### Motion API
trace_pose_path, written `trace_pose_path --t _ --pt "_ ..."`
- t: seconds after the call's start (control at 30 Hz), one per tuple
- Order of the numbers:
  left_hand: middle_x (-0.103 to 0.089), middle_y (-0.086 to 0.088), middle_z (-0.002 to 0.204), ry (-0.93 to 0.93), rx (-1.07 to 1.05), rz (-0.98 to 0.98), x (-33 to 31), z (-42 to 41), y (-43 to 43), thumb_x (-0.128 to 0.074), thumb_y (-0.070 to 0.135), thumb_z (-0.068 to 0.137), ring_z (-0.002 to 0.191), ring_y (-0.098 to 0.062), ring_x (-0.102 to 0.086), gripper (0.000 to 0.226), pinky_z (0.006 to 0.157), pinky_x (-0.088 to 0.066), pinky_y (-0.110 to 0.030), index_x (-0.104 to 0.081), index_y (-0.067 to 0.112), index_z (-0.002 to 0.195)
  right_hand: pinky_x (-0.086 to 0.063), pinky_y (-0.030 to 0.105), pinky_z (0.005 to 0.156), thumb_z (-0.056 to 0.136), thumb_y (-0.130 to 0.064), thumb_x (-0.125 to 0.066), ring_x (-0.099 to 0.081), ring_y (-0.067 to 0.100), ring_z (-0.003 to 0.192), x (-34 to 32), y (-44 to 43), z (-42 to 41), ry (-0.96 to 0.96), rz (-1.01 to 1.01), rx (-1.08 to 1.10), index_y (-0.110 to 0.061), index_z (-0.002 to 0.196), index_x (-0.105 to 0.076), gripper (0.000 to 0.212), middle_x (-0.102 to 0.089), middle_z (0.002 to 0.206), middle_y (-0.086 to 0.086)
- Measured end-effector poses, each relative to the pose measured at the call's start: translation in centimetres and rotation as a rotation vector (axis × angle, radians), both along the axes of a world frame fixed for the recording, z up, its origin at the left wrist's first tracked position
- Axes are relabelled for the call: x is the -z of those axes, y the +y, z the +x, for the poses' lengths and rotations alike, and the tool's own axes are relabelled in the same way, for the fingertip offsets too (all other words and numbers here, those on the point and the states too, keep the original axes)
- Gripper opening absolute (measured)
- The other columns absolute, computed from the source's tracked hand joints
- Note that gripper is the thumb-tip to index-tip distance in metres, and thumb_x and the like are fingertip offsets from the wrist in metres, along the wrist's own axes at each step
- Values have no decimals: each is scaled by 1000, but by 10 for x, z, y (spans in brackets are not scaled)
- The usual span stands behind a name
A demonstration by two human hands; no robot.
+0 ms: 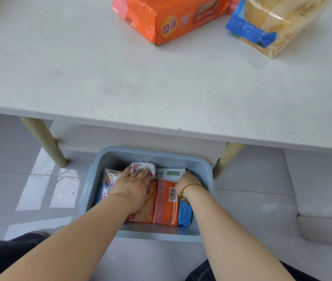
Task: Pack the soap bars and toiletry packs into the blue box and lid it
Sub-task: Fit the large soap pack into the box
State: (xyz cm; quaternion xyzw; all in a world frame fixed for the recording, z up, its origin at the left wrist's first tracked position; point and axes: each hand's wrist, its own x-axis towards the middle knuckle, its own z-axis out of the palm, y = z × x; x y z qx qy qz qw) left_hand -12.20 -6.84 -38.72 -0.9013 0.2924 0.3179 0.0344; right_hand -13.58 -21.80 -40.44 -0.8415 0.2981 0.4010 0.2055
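The white table (161,88) fills the upper view, and its near edge overhangs the blue box (108,159), which sits open on the floor between the table legs. No lid is in view. Two packs wait on the table, well apart from the box: an orange soap pack (173,19) and a clear pack (278,23) with a blue label. The step in hand looks like packing. Orange packs (166,201) already stand side by side inside the box. The left hand (134,179) presses a white-and-pink pack (140,166) down with flat fingers. The right hand (189,178) touches the end of a white pack (170,173); its fingers are hidden, so its grip cannot be told. The next move probably calls for reaching up around the table edge.
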Motion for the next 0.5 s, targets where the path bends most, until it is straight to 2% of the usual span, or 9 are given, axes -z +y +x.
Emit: trace_pose_path --t 0.07,0.1,0.13,0.17,0.2,0.27,0.37,0.43,0.5 --pt "0 0 157 -1 6 0 1 0 -1 -39 15 91 144 -14 -1 66 116 9 -35 -3 19 146 -47 30 88 90 -5 -45 -58 23 99 0 -2 6 25 36 16 -3 104 -50 15 -61 101 9" --pt "1 0 157 -4 9 3 2 1 -1 -39 15 91 144 -14 0 66 116 9 -35 -2 20 146 -47 31 86 90 -5 -43 -57 21 88 -1 -2 8 19 49 40 -6 85 -49 8 -57 85 6" --pt "1 -1 157 -3 13 9 2 1 -1 -39 14 90 144 -15 1 67 116 9 -35 -2 19 146 -47 31 84 90 -4 -42 -56 20 84 2 -3 9 -6 57 79 -7 77 -47 14 -53 79 5" --pt "2 -1 157 4 17 16 2 0 -1 -39 14 90 144 -15 1 68 116 9 -36 -2 19 146 -47 32 87 90 -4 -42 -57 22 90 2 0 6 -16 80 121 -5 84 -50 10 -56 86 8" --pt "3 -1 157 8 17 20 2 -1 -1 -39 14 90 144 -15 2 68 116 9 -36 -1 19 146 -46 33 93 90 -4 -44 -56 25 104 3 3 1 -57 74 147 -2 103 -51 16 -59 104 12" --pt "4 -1 157 1 24 31 3 0 -2 -41 14 89 144 -15 3 70 116 9 -36 1 18 146 -34 34 108 92 -8 -44 -41 29 129 4 12 -11 -197 -89 50 -1 134 -33 45 -44 137 16" --pt "5 -1 157 -3 36 46 4 -1 -2 -44 16 89 144 -15 3 73 116 10 -36 3 17 146 -4 36 119 98 -12 -29 -9 29 144 10 20 -34 -295 -216 -269 3 144 -9 53 -9 155 20" --pt "6 -1 157 -3 31 43 4 -1 -2 -45 17 89 144 -15 4 74 116 10 -36 3 17 146 3 37 119 99 -13 -24 1 30 145 16 20 -41 -237 -240 -362 4 145 3 56 6 156 21" --pt "6 -1 157 -2 36 45 4 0 -3 -44 17 89 144 -15 4 74 115 10 -36 4 17 146 3 37 119 99 -14 -24 4 30 145 19 17 -39 -163 -246 -361 4 144 8 57 11 155 21"
